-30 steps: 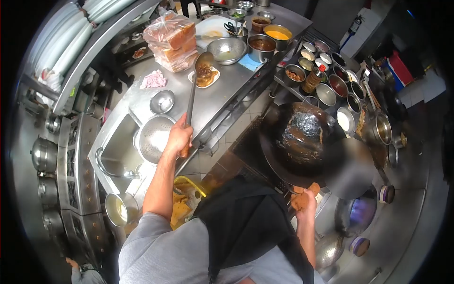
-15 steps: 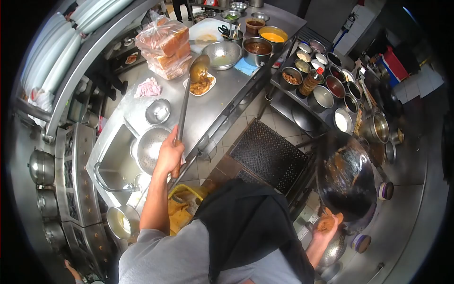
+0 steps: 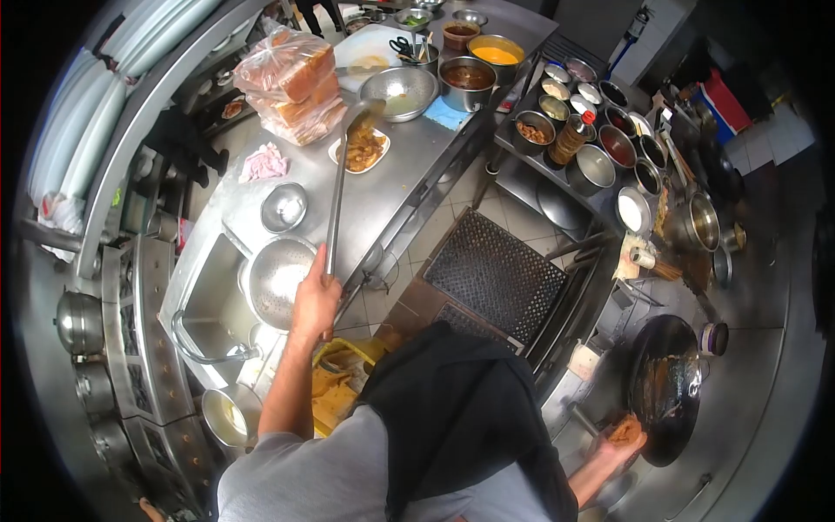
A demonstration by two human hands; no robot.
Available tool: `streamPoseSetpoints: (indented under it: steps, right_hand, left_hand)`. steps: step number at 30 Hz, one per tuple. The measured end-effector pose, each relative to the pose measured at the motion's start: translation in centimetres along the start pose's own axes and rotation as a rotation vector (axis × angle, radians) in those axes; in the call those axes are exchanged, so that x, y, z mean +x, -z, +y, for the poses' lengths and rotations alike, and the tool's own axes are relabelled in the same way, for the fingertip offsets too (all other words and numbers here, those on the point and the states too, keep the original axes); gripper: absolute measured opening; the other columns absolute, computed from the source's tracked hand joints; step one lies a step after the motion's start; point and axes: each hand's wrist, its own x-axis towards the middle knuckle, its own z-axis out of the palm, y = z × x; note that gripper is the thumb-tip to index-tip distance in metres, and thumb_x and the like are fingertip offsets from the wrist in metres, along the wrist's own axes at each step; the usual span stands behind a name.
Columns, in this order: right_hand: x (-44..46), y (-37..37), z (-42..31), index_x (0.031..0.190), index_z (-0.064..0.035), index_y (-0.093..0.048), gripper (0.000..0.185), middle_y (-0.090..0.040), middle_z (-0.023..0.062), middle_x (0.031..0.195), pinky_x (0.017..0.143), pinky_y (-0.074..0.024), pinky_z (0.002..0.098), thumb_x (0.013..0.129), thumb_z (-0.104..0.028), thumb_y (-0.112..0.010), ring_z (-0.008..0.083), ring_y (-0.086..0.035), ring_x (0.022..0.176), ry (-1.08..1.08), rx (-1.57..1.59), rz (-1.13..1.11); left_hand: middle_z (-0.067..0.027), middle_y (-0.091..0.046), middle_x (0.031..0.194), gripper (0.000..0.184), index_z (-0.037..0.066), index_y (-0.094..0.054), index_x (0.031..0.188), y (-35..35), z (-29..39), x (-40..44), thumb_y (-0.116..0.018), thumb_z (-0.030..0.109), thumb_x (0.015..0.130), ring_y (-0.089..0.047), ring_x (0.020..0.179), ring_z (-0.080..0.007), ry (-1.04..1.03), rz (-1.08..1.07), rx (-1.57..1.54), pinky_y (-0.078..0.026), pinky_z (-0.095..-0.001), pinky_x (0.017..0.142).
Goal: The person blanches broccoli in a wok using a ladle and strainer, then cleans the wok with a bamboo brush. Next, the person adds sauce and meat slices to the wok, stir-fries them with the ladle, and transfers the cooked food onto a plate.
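My left hand (image 3: 315, 300) is wrapped round the handle end of a long metal ladle (image 3: 337, 204). The ladle's bowl hangs beside and over the far edge of a white dish (image 3: 379, 162) holding brown, saucy food (image 3: 361, 150). Over on the right, my right hand (image 3: 624, 439) grips a brown cloth (image 3: 623, 430) at the near rim of a black wok (image 3: 665, 391). Brown sauce residue streaks the wok's inside. The cloth and fingers hide the part of the wok they grasp.
Bagged bread (image 3: 291, 83), a steel bowl (image 3: 398, 94) and a pot of dark sauce (image 3: 467, 80) stand on the counter. A colander (image 3: 283, 278) sits by the sink (image 3: 213, 296). Seasoning containers and a sauce bottle (image 3: 570, 141) crowd the right-hand shelf. A dark perforated mat (image 3: 496, 270) covers the floor.
My right hand has moved the wok down and to the right, onto the stove side. The ladle's bowl no longer shows food sliding from it; my left hand has barely shifted.
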Motion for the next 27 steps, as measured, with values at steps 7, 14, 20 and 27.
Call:
streamPoseSetpoints:
  steps: [7,14,20,27]
  right_hand:
    - [0.1,0.1,1.2,0.106,-0.0131,-0.069,0.037,-0.071,0.0002,0.098,0.065,-0.0448,0.0283,0.09,-0.041,-0.05,0.017,-0.065,0.085,-0.006,0.024,0.164]
    - [3.8,1.4,0.4,0.118,-0.018,-0.067,0.044,-0.068,-0.0004,0.12,0.077,-0.0458,0.0358,0.084,-0.045,-0.058,0.0172,-0.063,0.105,-0.025,0.041,0.261]
    - [6.5,-1.3,0.5,0.118,-0.0173,-0.067,0.044,-0.068,-0.001,0.119,0.078,-0.0438,0.0366,0.082,-0.041,-0.059,0.0175,-0.061,0.107,-0.005,0.118,0.307]
    - [10.3,-2.4,2.3,0.119,-0.0167,-0.064,0.047,-0.066,-0.0017,0.116,0.076,-0.0414,0.037,0.082,-0.045,-0.055,0.017,-0.06,0.108,0.009,-0.022,0.266]
  left_hand:
    - [-0.0025,-0.053,0.07,0.069,0.013,-0.022,0.159,-5.0,-7.1,2.0,-0.052,0.005,0.097,-0.049,0.054,-0.0116,0.023,0.02,-0.299,-0.045,-0.0293,0.05]
    - [-0.0014,-0.049,0.068,0.068,0.008,-0.026,0.156,-6.1,-5.8,3.4,-0.046,0.0,0.092,-0.046,0.049,-0.0109,0.111,-0.016,-0.668,-0.041,-0.0268,0.045]
    - [0.0023,-0.043,0.066,0.052,0.015,-0.04,0.145,-4.2,-1.3,0.0,-0.044,0.007,0.094,-0.04,0.044,-0.0104,0.242,-0.212,-1.351,-0.038,-0.0277,0.042]
    - [0.0011,-0.041,0.064,0.057,0.011,-0.043,0.141,-8.6,7.4,-1.3,-0.047,-0.001,0.085,-0.038,0.043,-0.0093,0.208,-0.715,-1.01,-0.034,-0.0252,0.044]
